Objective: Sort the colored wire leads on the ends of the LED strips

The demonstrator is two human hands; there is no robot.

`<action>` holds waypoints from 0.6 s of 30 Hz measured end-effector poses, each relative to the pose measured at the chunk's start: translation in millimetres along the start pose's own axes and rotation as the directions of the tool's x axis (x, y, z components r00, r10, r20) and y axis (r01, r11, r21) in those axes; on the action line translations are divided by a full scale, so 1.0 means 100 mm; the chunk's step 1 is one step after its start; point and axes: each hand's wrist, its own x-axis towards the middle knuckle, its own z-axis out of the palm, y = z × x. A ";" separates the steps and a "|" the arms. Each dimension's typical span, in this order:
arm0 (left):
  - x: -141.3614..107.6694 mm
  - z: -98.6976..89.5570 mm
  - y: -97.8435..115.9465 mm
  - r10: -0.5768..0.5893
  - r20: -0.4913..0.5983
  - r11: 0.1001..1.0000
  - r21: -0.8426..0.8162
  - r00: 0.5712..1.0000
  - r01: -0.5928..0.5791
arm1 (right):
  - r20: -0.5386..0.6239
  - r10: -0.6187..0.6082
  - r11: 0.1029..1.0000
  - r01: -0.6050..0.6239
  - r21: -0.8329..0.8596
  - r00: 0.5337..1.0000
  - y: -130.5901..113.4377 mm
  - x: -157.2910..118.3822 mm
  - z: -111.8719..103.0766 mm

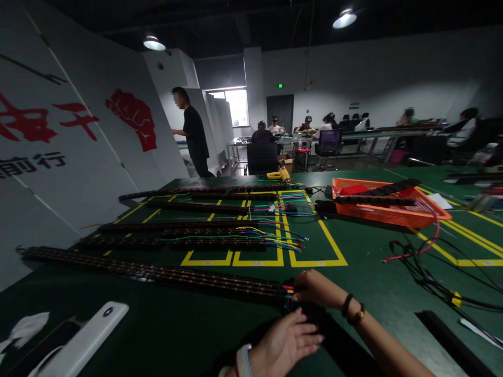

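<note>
- Head view: right hand (314,289) pinches coloured wires (288,291) at the near strip's (157,272) right end
- left hand (288,337) open, palm up
- orange basket (377,215) far right on bench (188,324)

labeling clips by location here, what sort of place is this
Probably an electrical assembly workshop: black cable chains with colored wires lie on a green workbench marked in yellow, a yellow heat gun sits behind them, and people sit at farther tables.

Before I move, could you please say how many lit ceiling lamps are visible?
2: the left lamp, upper left of the standing person; the right lamp, nearer the picture's top edge.
</note>
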 end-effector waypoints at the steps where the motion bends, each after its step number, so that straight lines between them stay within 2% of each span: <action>1: 0.06 0.00 -0.01 0.044 -0.005 0.999 -0.033 0.999 -0.044 | -0.050 -0.008 0.999 0.006 -0.044 0.999 -0.02 -0.01 0.02; 6: 0.27 0.09 0.00 0.221 -0.030 0.965 -0.140 0.975 -0.223 | -0.254 -0.081 0.968 0.015 -0.250 0.964 -0.09 -0.08 0.15; 11: 0.37 0.18 -0.05 0.355 -0.107 0.900 -0.231 0.929 -0.371 | -0.419 -0.198 0.917 0.016 -0.398 0.886 -0.11 -0.17 0.31; 15: 0.40 0.21 -0.13 0.352 -0.107 0.876 -0.313 0.930 -0.367 | -0.460 -0.252 0.892 0.019 -0.451 0.851 -0.13 -0.21 0.36; 18: 0.43 0.22 -0.18 0.376 -0.071 0.864 -0.335 0.924 -0.377 | -0.427 -0.231 0.903 0.029 -0.428 0.874 -0.11 -0.25 0.32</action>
